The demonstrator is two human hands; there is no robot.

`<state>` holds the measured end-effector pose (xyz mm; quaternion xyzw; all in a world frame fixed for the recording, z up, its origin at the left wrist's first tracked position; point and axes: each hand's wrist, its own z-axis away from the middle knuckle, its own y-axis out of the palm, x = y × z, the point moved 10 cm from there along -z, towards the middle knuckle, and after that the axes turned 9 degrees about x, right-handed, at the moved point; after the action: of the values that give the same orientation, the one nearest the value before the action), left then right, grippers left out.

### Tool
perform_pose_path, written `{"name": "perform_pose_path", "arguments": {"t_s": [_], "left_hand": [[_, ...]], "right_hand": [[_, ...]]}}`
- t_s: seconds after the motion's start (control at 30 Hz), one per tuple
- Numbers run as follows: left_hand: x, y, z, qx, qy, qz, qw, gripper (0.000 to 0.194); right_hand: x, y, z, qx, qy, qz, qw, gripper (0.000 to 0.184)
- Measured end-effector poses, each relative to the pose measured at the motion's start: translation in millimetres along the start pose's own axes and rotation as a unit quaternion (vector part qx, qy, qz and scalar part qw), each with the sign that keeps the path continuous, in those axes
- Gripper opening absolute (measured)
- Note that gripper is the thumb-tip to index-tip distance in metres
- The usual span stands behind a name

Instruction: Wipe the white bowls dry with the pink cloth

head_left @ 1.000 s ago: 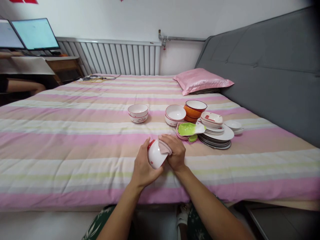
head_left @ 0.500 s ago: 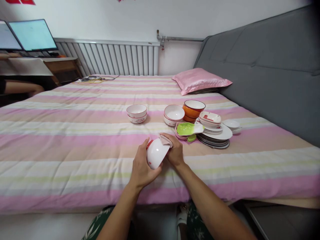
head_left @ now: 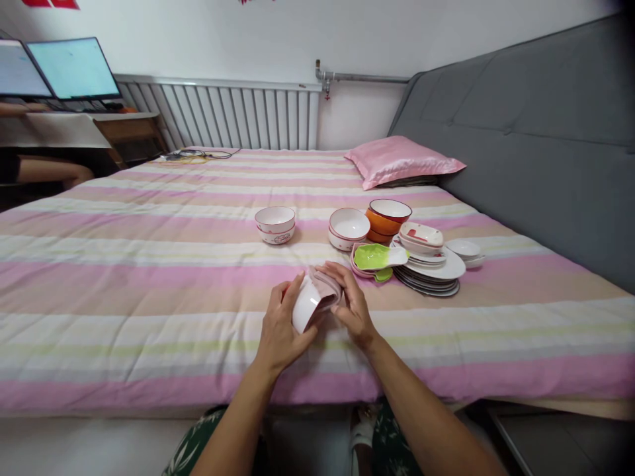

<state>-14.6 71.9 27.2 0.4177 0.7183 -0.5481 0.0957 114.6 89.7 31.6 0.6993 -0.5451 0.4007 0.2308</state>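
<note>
My left hand (head_left: 282,322) is wrapped round a white bowl with a red rim (head_left: 305,305), tilted on its side just above the striped bedspread (head_left: 149,277). My right hand (head_left: 350,303) presses a pinkish cloth (head_left: 325,286) against the bowl's mouth, fingers curled over it. Both hands hover near the bed's front edge, a little short of the stacked dishes.
Two stacked white bowls (head_left: 274,224) stand mid-bed. To the right are another bowl stack (head_left: 348,229), orange bowls (head_left: 387,219), a green leaf dish (head_left: 376,258), a plate pile (head_left: 430,268) and small saucers (head_left: 465,251). A pink pillow (head_left: 403,161), grey headboard (head_left: 536,132), radiator and monitors (head_left: 69,67) lie beyond.
The bowl has turned in my left hand, showing less of its underside. My right hand has shifted the cloth from the bowl's outside over its rim.
</note>
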Motion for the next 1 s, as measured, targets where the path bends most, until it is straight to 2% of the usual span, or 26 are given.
{"name": "perform_pose_path", "arguments": {"t_s": [0.07, 0.2, 0.43, 0.63, 0.87, 1.0], "left_hand": [[-1, 0.7, 0, 0.006, 0.002, -0.008, 1.0, 0.082], [-4, -0.6, 0, 0.01, 0.0, -0.032, 0.999, 0.081], [-10, -4.1, -2, 0.025, -0.009, -0.125, 0.992, 0.079], [-13, -2.2, -3, 0.034, 0.009, -0.121, 0.992, 0.073], [-8, -0.8, -3, 0.026, -0.002, -0.092, 0.995, 0.074], [-5, -2.3, -3, 0.008, -0.007, -0.083, 0.996, 0.072]], "right_hand": [[-4, -3, 1, -0.023, 0.011, -0.027, 0.999, 0.052], [-10, -9, 2, -0.076, 0.045, 0.012, 0.996, 0.035], [1, -6, -1, -0.057, 0.02, 0.02, 0.998, 0.04], [-1, -8, -2, -0.063, 0.031, 0.008, 0.997, 0.043], [-23, -21, 2, -0.143, 0.087, -0.094, 0.982, 0.043], [-35, -31, 6, -0.198, 0.107, -0.118, 0.967, 0.032]]}}
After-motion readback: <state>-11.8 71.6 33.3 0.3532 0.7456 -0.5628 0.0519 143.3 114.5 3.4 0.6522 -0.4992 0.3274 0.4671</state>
